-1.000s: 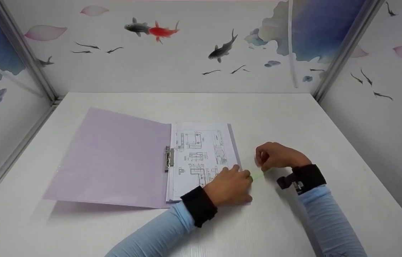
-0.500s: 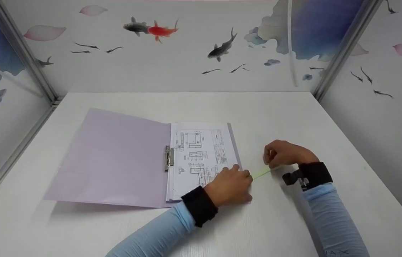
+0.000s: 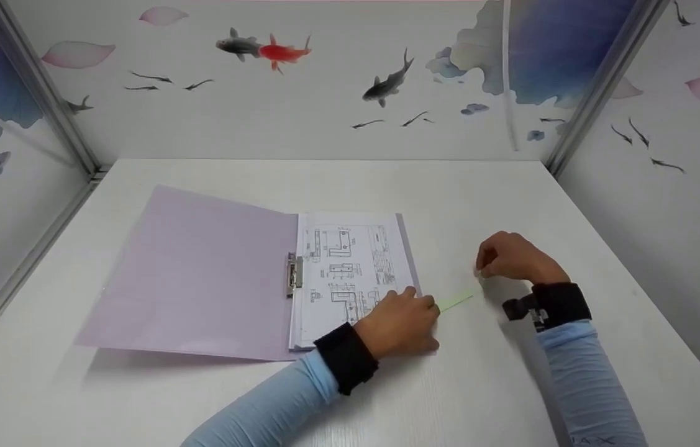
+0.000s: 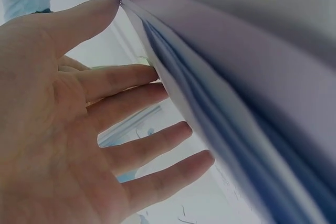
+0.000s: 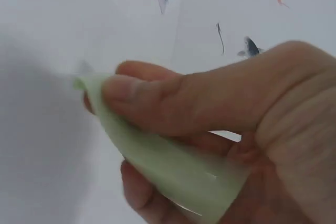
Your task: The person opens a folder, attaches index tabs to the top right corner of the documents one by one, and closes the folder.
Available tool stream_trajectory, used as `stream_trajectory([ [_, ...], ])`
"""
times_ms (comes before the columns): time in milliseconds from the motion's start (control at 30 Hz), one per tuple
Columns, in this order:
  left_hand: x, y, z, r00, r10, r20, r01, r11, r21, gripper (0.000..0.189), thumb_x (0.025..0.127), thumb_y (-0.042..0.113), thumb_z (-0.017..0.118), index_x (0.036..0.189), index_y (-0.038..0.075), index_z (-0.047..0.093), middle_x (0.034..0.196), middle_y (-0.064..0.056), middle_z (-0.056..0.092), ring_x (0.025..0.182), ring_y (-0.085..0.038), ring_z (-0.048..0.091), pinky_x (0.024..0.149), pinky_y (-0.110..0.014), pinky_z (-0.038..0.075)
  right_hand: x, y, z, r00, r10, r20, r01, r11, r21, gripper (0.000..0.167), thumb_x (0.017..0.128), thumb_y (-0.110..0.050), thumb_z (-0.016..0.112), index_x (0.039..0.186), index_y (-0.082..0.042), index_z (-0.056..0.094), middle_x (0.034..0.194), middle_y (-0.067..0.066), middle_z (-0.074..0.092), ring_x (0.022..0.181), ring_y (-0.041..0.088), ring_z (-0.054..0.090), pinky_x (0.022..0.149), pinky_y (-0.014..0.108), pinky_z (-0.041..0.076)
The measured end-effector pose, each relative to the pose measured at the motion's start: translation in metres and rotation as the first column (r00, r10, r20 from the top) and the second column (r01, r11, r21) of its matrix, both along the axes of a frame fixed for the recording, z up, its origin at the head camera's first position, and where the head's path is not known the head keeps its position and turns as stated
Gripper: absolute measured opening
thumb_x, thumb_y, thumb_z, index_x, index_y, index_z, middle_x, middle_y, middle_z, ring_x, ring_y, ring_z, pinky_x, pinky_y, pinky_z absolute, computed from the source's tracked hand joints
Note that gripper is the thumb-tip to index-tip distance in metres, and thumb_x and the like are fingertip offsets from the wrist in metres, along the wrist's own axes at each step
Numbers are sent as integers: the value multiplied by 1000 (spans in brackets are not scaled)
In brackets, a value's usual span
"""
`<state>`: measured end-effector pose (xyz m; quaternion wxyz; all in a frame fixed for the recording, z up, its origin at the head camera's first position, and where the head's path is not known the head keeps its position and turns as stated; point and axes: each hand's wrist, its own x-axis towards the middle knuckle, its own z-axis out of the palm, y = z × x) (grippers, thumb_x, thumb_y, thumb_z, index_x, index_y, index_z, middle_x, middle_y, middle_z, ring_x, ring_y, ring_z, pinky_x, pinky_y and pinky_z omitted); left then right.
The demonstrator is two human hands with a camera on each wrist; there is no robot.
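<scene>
My left hand (image 3: 399,323) lies on the lower right of the printed drawing sheets (image 3: 350,248) in an opened purple folder (image 3: 200,279). In the left wrist view its fairly straight, spread fingers touch the page edges, and the thumb tip meets the folder's corner. A light green paper strip (image 3: 456,302) sticks out past the fingers onto the table; its other end is hidden. To the right and above the table, my right hand (image 3: 514,257) pinches a curled, pale green, glossy strip (image 5: 173,166) between thumb and fingers, apart from the strip by the folder.
A metal clip (image 3: 291,275) stands at the folder's spine. The folder's left cover tilts up slightly from the white table (image 3: 300,410). Walls (image 3: 300,118) with painted fish enclose the back and both sides.
My right hand has moved right and slightly away, off the green strip by the folder, whose free end now shows. The left hand and folder have stayed in place.
</scene>
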<state>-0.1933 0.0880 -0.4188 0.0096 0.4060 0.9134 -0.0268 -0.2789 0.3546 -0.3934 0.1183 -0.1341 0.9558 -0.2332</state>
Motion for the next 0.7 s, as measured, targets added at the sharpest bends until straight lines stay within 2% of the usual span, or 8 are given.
stream_trajectory([
  [100, 0, -1, 0, 1000, -11, 12, 11, 1000, -1, 41, 95, 47, 66, 123, 17, 70, 123, 4, 68, 104, -20, 62, 84, -34, 54, -2, 0, -2, 999, -32, -40, 32, 999, -18, 13, 87, -8, 76, 99, -3, 77, 99, 14, 75, 90, 26, 68, 74, 35, 53],
  [200, -1, -3, 1, 1000, -23, 19, 23, 1000, 11, 40, 96, 45, 66, 124, 17, 69, 119, 4, 69, 100, -19, 62, 81, -33, 53, -4, -2, -4, 997, -43, -67, 40, 998, -49, 15, 88, -8, 74, 102, -3, 76, 101, 16, 73, 88, 27, 68, 72, 35, 52],
  [300, -2, -5, 2, 998, -46, 50, 44, 998, 37, 46, 96, 44, 67, 135, 20, 63, 125, 3, 68, 103, -19, 62, 83, -32, 54, -4, -5, -7, 996, -44, -83, 38, 996, -79, 15, 89, -5, 68, 103, -4, 73, 101, 17, 71, 85, 26, 66, 70, 34, 50],
  [367, -3, -9, 5, 995, -54, 89, 49, 997, 58, 56, 96, 44, 68, 146, 22, 55, 138, 2, 64, 113, -20, 61, 91, -34, 54, -6, -8, -7, 995, -37, -93, 29, 996, -88, 16, 89, -4, 66, 104, -5, 73, 100, 16, 70, 84, 25, 65, 69, 34, 49],
  [433, -7, -14, 8, 990, -42, 133, 33, 997, 70, 67, 97, 45, 68, 156, 25, 44, 153, 0, 55, 130, -24, 57, 104, -39, 52, -7, -10, -9, 995, -36, -97, 26, 995, -99, 18, 89, -3, 66, 104, -6, 73, 100, 16, 71, 84, 25, 64, 70, 34, 50],
  [533, -15, -27, 14, 977, 50, 209, -64, 996, 61, 75, 98, 48, 66, 163, 28, 32, 167, -3, 37, 151, -35, 39, 117, -53, 41, -8, -13, -11, 993, -36, -112, 23, 993, -116, 20, 90, -4, 67, 107, -5, 76, 105, 17, 74, 90, 28, 66, 73, 36, 53],
  [600, -20, -38, 17, 964, 150, 220, -158, 987, 20, 80, 97, 53, 65, 164, 28, 29, 170, -6, 30, 155, -44, 30, 118, -61, 37, -9, -16, -14, 991, -40, -127, 23, 991, -130, 21, 91, -4, 66, 109, -5, 78, 111, 18, 75, 97, 31, 68, 77, 40, 55],
  [700, -25, -53, 18, 934, 283, 217, -280, 959, -43, 87, 93, 62, 65, 164, 27, 28, 170, -12, 28, 152, -54, 28, 112, -69, 39, -11, -21, -18, 987, -44, -153, 20, 988, -151, 23, 92, -4, 65, 109, -6, 79, 114, 17, 76, 105, 34, 69, 83, 42, 55],
])
